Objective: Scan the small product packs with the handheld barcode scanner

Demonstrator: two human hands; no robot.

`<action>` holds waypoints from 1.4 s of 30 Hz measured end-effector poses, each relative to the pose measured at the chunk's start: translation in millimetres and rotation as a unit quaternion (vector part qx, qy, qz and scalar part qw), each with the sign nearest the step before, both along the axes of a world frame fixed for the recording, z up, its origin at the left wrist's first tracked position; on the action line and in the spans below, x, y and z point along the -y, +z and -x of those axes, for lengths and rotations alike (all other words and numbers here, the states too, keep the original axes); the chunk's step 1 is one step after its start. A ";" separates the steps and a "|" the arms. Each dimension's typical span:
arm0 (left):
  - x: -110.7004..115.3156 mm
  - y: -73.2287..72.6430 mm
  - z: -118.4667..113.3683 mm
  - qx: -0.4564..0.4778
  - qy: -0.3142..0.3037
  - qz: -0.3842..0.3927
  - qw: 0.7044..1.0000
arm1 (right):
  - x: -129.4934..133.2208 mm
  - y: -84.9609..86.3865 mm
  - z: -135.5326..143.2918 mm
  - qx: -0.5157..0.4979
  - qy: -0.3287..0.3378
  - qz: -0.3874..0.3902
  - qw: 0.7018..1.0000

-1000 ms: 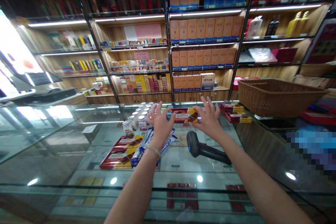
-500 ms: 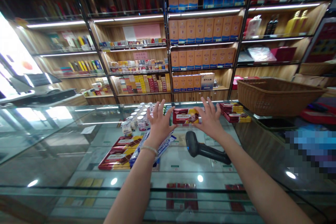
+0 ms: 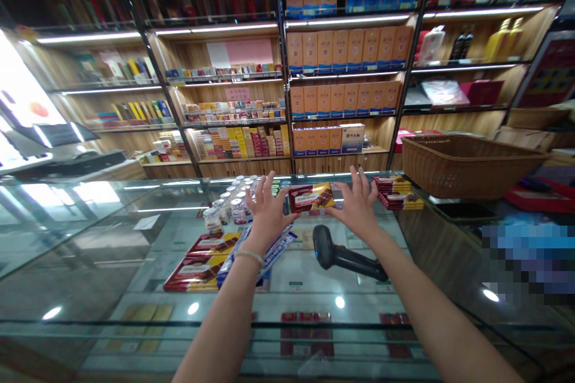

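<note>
A red and yellow chocolate bar pack (image 3: 311,198) is held up over the far part of the glass counter, between my two hands. My left hand (image 3: 266,208) grips its left end with thumb and forefinger. My right hand (image 3: 356,203) has thumb and forefinger at its right end, the other fingers raised. Beneath the right hand a black barcode scanner (image 3: 345,257) lies on the glass. More red and yellow chocolate packs (image 3: 197,269) lie left of my left forearm, beside blue and white packets (image 3: 276,251) partly hidden by that arm.
Several small lidded jars (image 3: 238,206) stand behind my left hand. Stacked chocolate packs (image 3: 398,192) sit to the right, near a wicker basket (image 3: 467,164). The glass counter (image 3: 296,299) has goods inside. Shelves of boxes (image 3: 350,51) fill the back wall.
The chocolate pack has tipped slightly, its right end now higher, still between both hands. My right hand's fingers sit a little further from its printed middle. The whole view has shifted slightly.
</note>
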State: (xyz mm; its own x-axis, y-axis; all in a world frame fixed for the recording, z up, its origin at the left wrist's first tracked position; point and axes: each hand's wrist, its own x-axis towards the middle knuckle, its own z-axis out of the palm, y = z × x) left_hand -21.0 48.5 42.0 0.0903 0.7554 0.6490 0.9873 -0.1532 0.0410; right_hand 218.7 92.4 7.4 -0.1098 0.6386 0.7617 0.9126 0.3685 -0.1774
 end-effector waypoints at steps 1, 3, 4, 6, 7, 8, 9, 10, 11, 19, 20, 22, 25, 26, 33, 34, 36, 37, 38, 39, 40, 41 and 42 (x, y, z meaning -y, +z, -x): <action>-0.6 -0.4 0.1 0.000 0.000 0.003 1.000 | 0.1 0.0 0.8 -0.003 -0.001 0.004 1.000; -1.9 -1.2 0.3 -0.004 -0.002 0.007 1.000 | 0.7 0.1 2.8 -0.003 0.003 0.014 1.000; -2.5 -1.4 0.3 -0.006 -0.004 0.008 1.000 | 1.0 0.3 3.8 -0.002 0.006 0.018 1.000; -3.6 -1.2 -0.1 -0.011 -0.003 0.009 1.000 | 1.2 1.2 5.8 0.001 0.011 0.025 1.000; -4.2 -0.4 -0.5 -0.013 -0.001 0.011 1.000 | 1.0 2.1 6.5 0.002 0.012 0.028 1.000; -4.9 0.7 -1.0 -0.016 0.001 0.013 1.000 | 0.5 3.4 6.8 0.003 0.013 0.031 0.999; -5.6 2.4 -1.7 -0.019 0.003 0.014 1.000 | -0.2 5.2 6.8 0.006 0.013 0.033 0.999; -6.4 4.5 -2.6 -0.022 0.005 0.013 1.000 | -1.1 7.6 6.2 0.009 0.015 0.036 0.999; -7.3 7.0 -3.7 -0.025 0.007 0.011 1.000 | -2.0 10.3 4.9 0.013 0.018 0.040 0.999; -18.3 30.7 -29.7 -0.038 -0.012 0.015 0.999 | -10.4 30.4 -29.4 0.057 0.037 0.045 0.997; -20.0 33.2 -36.0 -0.039 -0.015 0.019 0.999 | -11.4 31.3 -35.6 0.058 0.032 0.041 0.997; -24.1 37.4 -50.1 -0.039 -0.016 0.031 0.999 | -13.4 32.3 -48.8 0.061 0.021 0.038 0.997; -32.7 40.5 -72.0 -0.038 -0.026 0.034 0.998 | -17.0 32.8 -70.6 0.062 0.006 0.042 0.997; -36.2 40.7 -79.2 -0.038 -0.032 0.033 0.998 | -18.4 32.9 -78.2 0.062 0.002 0.043 0.997; -59.3 39.6 -128.4 -0.043 -0.065 0.044 0.996 | -28.0 29.1 -130.6 0.066 -0.034 0.034 0.997; -61.8 39.4 -135.2 -0.043 -0.068 0.048 0.996 | -29.2 28.1 -137.0 0.068 -0.039 0.031 0.996; -67.0 38.3 -147.7 -0.043 -0.075 0.056 0.995 | -31.7 26.6 -149.0 0.071 -0.047 0.028 0.996; -69.8 37.2 -153.4 -0.041 -0.078 0.058 0.994 | -33.4 26.0 -154.7 0.073 -0.051 0.029 0.996; -72.8 35.8 -158.6 -0.037 -0.082 0.060 0.994 | -35.4 25.3 -160.4 0.075 -0.056 0.030 0.995; -76.1 34.1 -163.6 -0.034 -0.085 0.061 0.994 | -37.7 24.6 -166.3 0.077 -0.059 0.032 0.995; -79.5 32.2 -168.4 -0.030 -0.087 0.062 0.994 | -40.5 23.5 -172.2 0.079 -0.062 0.035 0.994; -83.1 30.2 -173.0 -0.027 -0.089 0.063 0.994 | -43.5 22.2 -178.3 0.079 -0.064 0.037 0.994; -86.6 28.2 -177.7 -0.025 -0.092 0.064 0.993 | -46.8 20.5 -184.3 0.079 -0.066 0.040 0.994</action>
State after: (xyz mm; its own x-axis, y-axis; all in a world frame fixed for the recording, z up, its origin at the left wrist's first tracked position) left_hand 156.7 135.1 70.2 0.2646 0.7990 0.5400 0.9444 -0.3279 0.0225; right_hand 403.0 139.2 27.8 -0.1363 0.7128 0.6880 0.9706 0.2351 -0.0513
